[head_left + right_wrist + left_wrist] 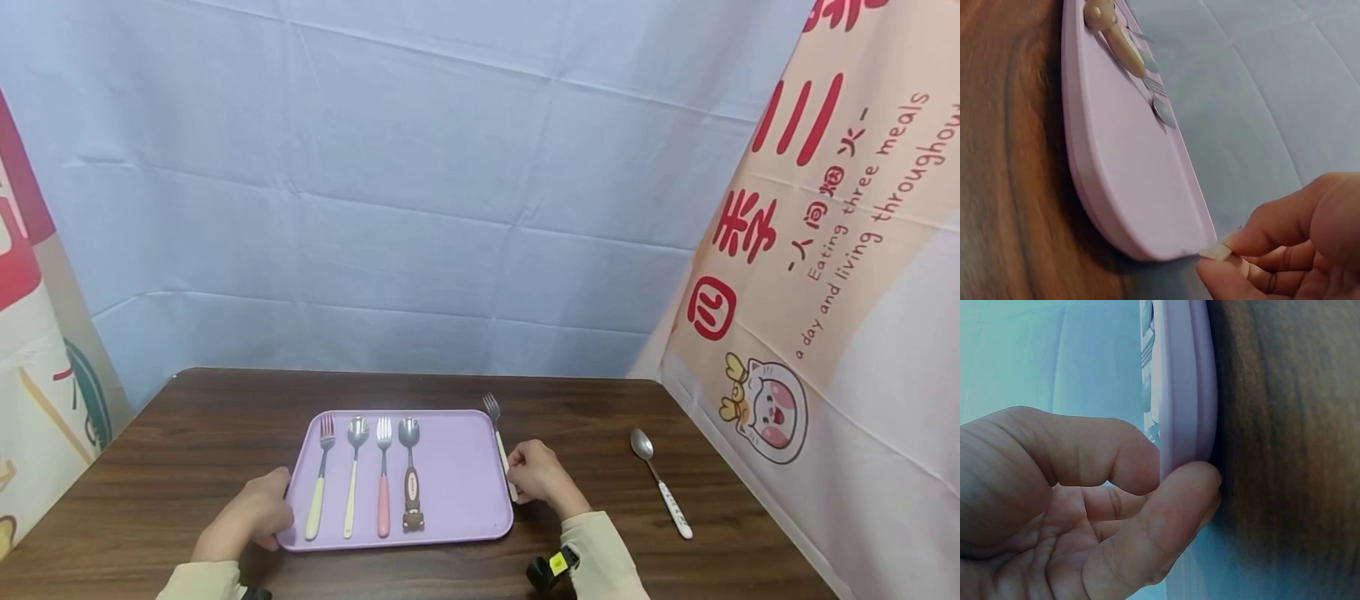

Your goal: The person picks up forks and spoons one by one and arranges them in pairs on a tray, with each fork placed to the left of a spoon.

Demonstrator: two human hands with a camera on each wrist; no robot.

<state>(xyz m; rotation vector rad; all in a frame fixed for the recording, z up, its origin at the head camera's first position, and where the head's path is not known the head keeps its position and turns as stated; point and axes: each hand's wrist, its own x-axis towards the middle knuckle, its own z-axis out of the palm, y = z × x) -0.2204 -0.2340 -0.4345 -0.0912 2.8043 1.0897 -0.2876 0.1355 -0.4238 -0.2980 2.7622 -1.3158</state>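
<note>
A lilac tray (465, 475) lies on the table. My left hand (253, 510) is at its left edge; in the left wrist view, thumb and finger pinch the tray's rim (1186, 381). My right hand (542, 477) pinches the cream handle of a fork (500, 442), which slants along the tray's right edge, tines away from me. On the tray, side by side, lie a yellow-handled fork (316, 500), a cream-handled spoon (351, 496), a pink-handled fork (383, 500) and a spoon with a brown bear handle (411, 487). In the right wrist view, only the handle's end (1216, 252) shows between my fingers.
Farther right on the dark wooden table (592, 417) lies a spoon (663, 490) with a white patterned handle. A pale blue cloth (420, 208) hangs behind the table. A printed cloth (840, 333) hangs along the right side, another at the left.
</note>
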